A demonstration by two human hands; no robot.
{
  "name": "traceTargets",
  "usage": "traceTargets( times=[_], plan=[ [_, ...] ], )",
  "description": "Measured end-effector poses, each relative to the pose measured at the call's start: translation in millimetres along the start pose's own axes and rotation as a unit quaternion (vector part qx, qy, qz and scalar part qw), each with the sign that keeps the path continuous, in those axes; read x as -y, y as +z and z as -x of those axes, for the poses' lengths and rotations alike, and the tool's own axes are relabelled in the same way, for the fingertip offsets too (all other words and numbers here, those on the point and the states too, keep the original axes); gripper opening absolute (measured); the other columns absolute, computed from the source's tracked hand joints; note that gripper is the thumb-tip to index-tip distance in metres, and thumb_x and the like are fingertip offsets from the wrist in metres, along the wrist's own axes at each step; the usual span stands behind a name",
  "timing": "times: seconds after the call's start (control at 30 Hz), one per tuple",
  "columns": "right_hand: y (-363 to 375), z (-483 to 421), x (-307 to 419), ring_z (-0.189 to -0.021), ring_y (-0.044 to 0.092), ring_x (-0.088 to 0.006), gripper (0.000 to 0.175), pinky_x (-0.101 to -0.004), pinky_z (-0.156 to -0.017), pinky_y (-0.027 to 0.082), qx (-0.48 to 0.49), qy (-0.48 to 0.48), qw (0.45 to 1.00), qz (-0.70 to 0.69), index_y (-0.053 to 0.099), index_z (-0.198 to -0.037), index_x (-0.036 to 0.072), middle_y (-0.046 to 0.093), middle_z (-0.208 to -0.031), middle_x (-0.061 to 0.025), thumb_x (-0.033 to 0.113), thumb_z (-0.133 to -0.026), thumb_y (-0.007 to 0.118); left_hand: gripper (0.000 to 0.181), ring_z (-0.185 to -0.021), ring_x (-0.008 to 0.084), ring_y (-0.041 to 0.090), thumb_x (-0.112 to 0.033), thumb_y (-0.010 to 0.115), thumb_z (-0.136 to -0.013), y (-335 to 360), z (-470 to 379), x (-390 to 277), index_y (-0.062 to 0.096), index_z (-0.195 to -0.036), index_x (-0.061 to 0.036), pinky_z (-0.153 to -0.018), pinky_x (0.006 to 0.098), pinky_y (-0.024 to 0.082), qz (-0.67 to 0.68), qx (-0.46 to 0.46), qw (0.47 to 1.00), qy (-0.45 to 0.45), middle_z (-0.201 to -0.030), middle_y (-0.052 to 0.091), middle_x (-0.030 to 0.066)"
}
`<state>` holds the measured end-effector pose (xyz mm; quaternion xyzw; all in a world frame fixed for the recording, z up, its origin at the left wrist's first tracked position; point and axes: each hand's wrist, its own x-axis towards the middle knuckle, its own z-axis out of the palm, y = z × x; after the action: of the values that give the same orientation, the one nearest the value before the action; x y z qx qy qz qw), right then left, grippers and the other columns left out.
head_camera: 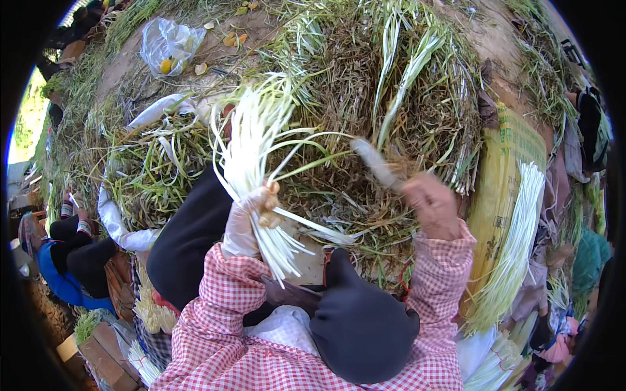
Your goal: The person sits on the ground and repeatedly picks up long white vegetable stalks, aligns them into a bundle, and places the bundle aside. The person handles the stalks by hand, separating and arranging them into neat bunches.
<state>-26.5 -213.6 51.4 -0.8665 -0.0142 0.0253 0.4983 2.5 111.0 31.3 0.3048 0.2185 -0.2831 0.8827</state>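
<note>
My left hand (pixel 254 215), in a thin translucent glove whose fingertips are bare, grips a bundle of pale chives (pixel 252 141). The white stalk ends stick out below the fist and the yellow-green leaves fan out above it. My right hand (pixel 433 203), blurred by motion, is closed on the handle of a knife; its broad blade (pixel 374 161) points up and left, apart from the bundle. Brown roots or dry fibres show beside the blade. Beyond both hands lies a big heap of uncut chives with matted roots (pixel 342 88).
A white sack (pixel 117 220) of leafy scraps stands at left. At right, trimmed white stalks (pixel 518 244) lie on a yellow woven sack (pixel 489 195). A plastic bag with orange fruit (pixel 171 49) lies at upper left. Other people sit at both sides.
</note>
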Motion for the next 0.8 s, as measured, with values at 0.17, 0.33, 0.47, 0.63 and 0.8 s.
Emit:
traceTargets(
  times=[0.17,0.33,0.47,0.63,0.8],
  plan=[
    [94.0,-16.8,22.6,-0.065,0.063,-0.0189,0.018,-0.0286,-0.055,0.053,-0.027,-0.120,0.991,-0.051,0.064,-0.095,0.005,0.066,-0.080,-0.0096,0.020,-0.085,0.063,0.023,-0.044,0.0072,0.044,-0.014,0.065,-0.082,16.7,3.9,17.6,0.055,-0.099,-0.0015,-0.042,0.0196,0.037,-0.058,-0.048,0.997,-0.033,-0.071,0.056,0.0041],
    [126.6,-25.5,32.7,-0.065,0.062,-0.0321,0.020,-0.0388,-0.059,0.050,0.131,-0.114,0.980,-0.101,0.056,-0.097,0.003,0.062,-0.076,-0.0175,0.022,-0.091,0.051,0.022,-0.046,0.0091,0.048,-0.012,0.067,-0.079,20.8,7.9,20.7,0.058,-0.095,-0.0006,-0.042,0.0206,0.038,-0.119,-0.069,0.990,-0.037,-0.069,0.057,0.0045],
    [119.4,-28.2,25.3,-0.061,0.059,-0.0349,0.021,-0.0444,-0.056,0.047,0.138,-0.165,0.977,-0.002,0.054,-0.085,0.004,0.056,-0.065,-0.0156,0.024,-0.088,0.050,0.021,-0.050,0.0094,0.051,-0.009,0.071,-0.076,22.9,6.2,24.5,0.060,-0.093,-0.0009,-0.041,0.0204,0.038,-0.232,-0.063,0.971,-0.017,-0.067,0.058,0.0033],
    [109.8,-31.1,27.4,-0.059,0.058,-0.0281,0.026,-0.0375,-0.056,0.047,0.196,-0.099,0.976,-0.016,0.059,-0.078,0.001,0.059,-0.067,-0.0133,0.024,-0.086,0.050,0.024,-0.051,0.0092,0.051,-0.008,0.073,-0.074,19.9,1.7,24.3,0.060,-0.093,-0.0015,-0.041,0.0208,0.038,-0.252,-0.063,0.965,-0.047,-0.067,0.057,0.0021],
    [100.2,-13.2,17.4,-0.054,0.056,-0.0185,0.020,-0.0311,-0.047,0.045,0.194,0.013,0.968,-0.158,0.062,-0.074,0.000,0.064,-0.074,-0.0131,0.015,-0.081,0.053,0.024,-0.048,0.0065,0.045,-0.006,0.070,-0.074,35.0,7.5,24.1,0.059,-0.095,-0.0007,-0.040,0.0188,0.035,-0.172,-0.060,0.976,-0.120,-0.065,0.052,-0.0006]
  ],
)
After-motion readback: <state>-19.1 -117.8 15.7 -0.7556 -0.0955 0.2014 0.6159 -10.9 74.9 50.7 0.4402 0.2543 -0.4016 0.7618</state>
